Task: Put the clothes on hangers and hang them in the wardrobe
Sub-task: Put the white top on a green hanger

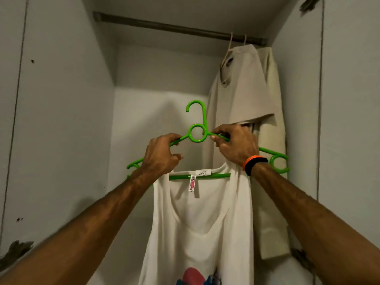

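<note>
Both hands are up in front of the open wardrobe (61, 99), apart, each clamped on a sloping arm of the green hanger (197, 134). Left hand (161, 156) grips the left arm, fingers curled round it; right hand (236, 146) pinches the right arm just beside the centre ring. Hanger hook is upright and free, well below the rail (164, 24), not on it. White top (197, 223) hangs from the hanger, its right strap pulled up under the right hand, the neck label lying over the hanger's bottom bar; colour print shows at the bottom edge. Right wrist has an orange and black band (254, 164). On the rail, far right: two beige garments (246, 99) on pale hangers, hanging against the right wall of the wardrobe, just behind the right hand. Wardrobe doors stand open either side.
</note>
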